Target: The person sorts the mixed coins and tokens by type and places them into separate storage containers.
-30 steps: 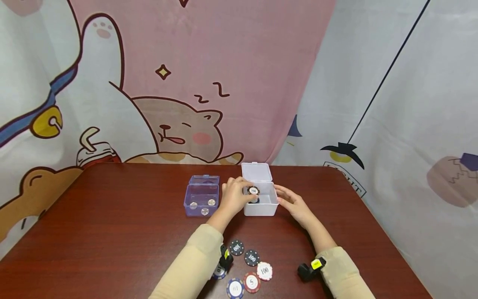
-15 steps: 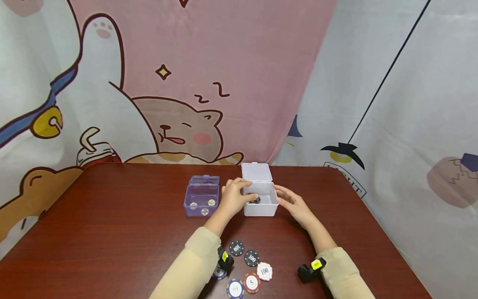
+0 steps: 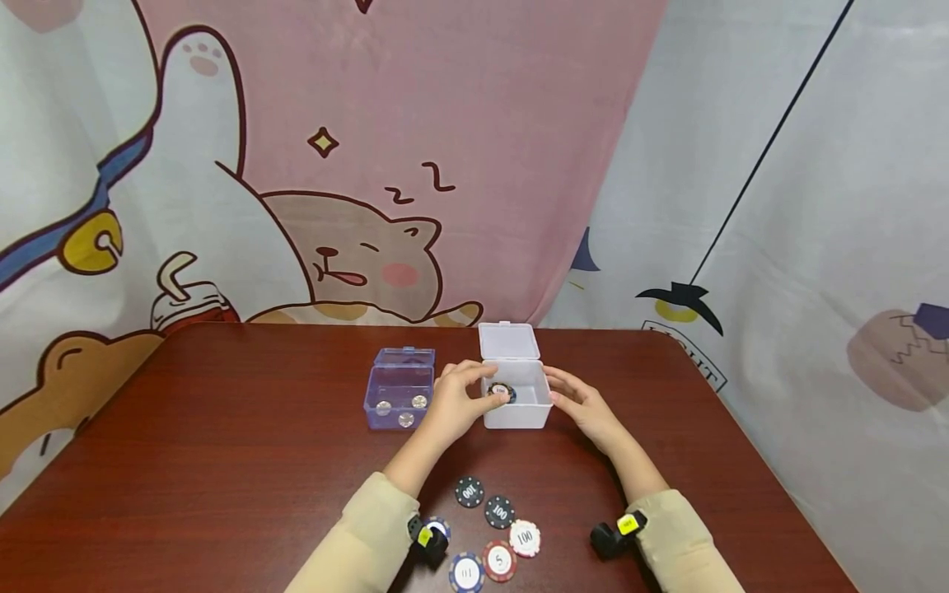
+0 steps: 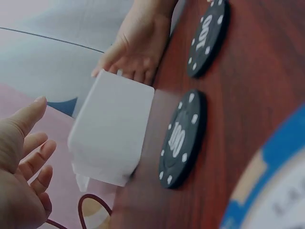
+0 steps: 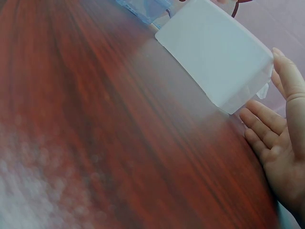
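Placing chips in white box seems step in hand; left grip loosely spread, empty, at rim; right grip slack, alongside. Next likely calls for reaching loose chips on table.

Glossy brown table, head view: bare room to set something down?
Left: broad patch of table, bordered by translucent purple plastic box, left beige sleeve and table's left edge. Right: narrower patch between right beige sleeve and table's right edge. Crowded: round multicoloured chips between sleeves; left hand and right hand flank the white plastic box.
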A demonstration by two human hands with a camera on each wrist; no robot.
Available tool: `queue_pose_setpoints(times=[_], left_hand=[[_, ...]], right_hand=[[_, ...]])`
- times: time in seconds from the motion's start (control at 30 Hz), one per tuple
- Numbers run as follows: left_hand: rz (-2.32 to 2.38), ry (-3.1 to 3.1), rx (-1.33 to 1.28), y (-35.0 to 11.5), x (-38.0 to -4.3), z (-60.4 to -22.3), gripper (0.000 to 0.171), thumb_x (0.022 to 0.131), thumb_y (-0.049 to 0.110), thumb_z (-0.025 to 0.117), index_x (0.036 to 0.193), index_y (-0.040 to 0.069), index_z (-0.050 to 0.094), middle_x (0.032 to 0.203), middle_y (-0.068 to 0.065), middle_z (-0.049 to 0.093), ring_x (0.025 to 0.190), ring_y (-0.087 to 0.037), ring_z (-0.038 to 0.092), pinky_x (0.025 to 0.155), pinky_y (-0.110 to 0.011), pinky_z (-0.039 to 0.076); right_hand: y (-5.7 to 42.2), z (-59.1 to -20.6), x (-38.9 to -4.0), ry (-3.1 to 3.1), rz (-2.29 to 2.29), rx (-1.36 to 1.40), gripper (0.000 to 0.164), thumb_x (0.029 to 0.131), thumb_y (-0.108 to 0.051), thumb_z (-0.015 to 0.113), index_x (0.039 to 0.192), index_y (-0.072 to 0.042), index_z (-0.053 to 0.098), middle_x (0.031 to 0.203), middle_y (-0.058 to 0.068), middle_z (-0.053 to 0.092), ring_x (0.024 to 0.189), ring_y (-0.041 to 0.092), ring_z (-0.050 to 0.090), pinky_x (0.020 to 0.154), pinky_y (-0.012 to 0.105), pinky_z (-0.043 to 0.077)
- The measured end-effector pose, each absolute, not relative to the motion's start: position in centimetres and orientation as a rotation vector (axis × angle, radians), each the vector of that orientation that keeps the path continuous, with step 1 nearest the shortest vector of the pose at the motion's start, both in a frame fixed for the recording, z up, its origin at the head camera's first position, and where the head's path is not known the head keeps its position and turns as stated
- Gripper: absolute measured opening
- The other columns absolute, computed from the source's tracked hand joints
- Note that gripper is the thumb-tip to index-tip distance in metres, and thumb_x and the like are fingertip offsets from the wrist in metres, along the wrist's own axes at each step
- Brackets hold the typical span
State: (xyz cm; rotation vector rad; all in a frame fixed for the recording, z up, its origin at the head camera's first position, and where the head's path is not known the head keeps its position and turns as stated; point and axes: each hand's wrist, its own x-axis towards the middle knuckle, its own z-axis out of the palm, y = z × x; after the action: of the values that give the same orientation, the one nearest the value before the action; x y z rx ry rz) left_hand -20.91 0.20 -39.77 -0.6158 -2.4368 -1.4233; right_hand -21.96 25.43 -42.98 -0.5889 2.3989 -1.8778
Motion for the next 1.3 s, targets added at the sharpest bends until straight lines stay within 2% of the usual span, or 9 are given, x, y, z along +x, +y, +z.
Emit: queue_pose_setpoints(times=[0.23, 0.4, 0.5, 0.67, 0.93, 1.3], left_hand=[[-1.441, -2.385, -0.693, -0.3, -19.5, -39.3, 0.043, 0.075, 0.023, 0.082, 0.113, 0.005, 0.071, 0.110, 0.001, 0.066, 0.098, -0.018, 0.050, 0.084, -0.040, 0.038], [-1.454, -2.375, -0.754, -0.6, -18.6, -39.3, 0.042, 0.075, 0.023, 0.083, 0.113, 0.008, 0.071, 0.108, 0.004, 0.066, 0.097, -0.016, 0.051, 0.082, -0.037, 0.040], [-1.479, -2.358, -0.790, -0.7, -18.0, -39.2, 0.041, 0.074, 0.021, 0.083, 0.112, 0.009, 0.072, 0.106, 0.003, 0.067, 0.096, -0.016, 0.051, 0.081, -0.037, 0.042], [-1.538, -2.343, -0.835, -1.1, -17.2, -39.0, 0.042, 0.072, 0.018, 0.084, 0.112, 0.009, 0.072, 0.104, -0.001, 0.068, 0.096, -0.019, 0.051, 0.082, -0.044, 0.044], [-1.486, -2.419, -0.879, -2.0, -16.2, -39.6, 0.044, 0.073, 0.020, 0.084, 0.113, 0.006, 0.071, 0.104, -0.001, 0.067, 0.098, -0.014, 0.050, 0.085, -0.038, 0.040], [-1.587, -2.411, -0.981, -3.1, -15.1, -40.6, 0.044, 0.074, 0.020, 0.083, 0.113, 0.005, 0.070, 0.103, -0.005, 0.067, 0.096, -0.028, 0.052, 0.083, -0.044, 0.044]], right_hand=[[26.3, -45.2, -23.4, 2.397, -1.902, -0.574, 0.047, 0.096, -0.002, 0.054, 0.142, -0.001, 0.042, 0.136, 0.026, 0.048, 0.121, 0.041, 0.047, 0.087, 0.022, 0.044], [26.3, -45.5, -23.5, 2.412, -1.906, -0.564, 0.047, 0.096, -0.007, 0.057, 0.141, -0.005, 0.045, 0.135, 0.022, 0.050, 0.121, 0.037, 0.048, 0.089, 0.024, 0.044], [26.2, -45.5, -23.4, 2.418, -1.904, -0.567, 0.047, 0.096, -0.007, 0.057, 0.141, -0.006, 0.046, 0.135, 0.022, 0.051, 0.121, 0.037, 0.048, 0.089, 0.025, 0.044], [26.1, -45.1, -23.2, 2.418, -1.898, -0.566, 0.046, 0.096, -0.005, 0.056, 0.141, -0.004, 0.045, 0.135, 0.023, 0.050, 0.122, 0.038, 0.048, 0.089, 0.024, 0.044], [26.2, -45.3, -23.3, 2.435, -1.886, -0.550, 0.046, 0.096, -0.007, 0.056, 0.141, -0.007, 0.046, 0.135, 0.022, 0.050, 0.122, 0.037, 0.048, 0.089, 0.025, 0.044], [26.2, -45.3, -23.3, 2.441, -1.883, -0.549, 0.046, 0.096, -0.007, 0.057, 0.141, -0.007, 0.047, 0.135, 0.021, 0.050, 0.121, 0.037, 0.049, 0.089, 0.025, 0.044]])
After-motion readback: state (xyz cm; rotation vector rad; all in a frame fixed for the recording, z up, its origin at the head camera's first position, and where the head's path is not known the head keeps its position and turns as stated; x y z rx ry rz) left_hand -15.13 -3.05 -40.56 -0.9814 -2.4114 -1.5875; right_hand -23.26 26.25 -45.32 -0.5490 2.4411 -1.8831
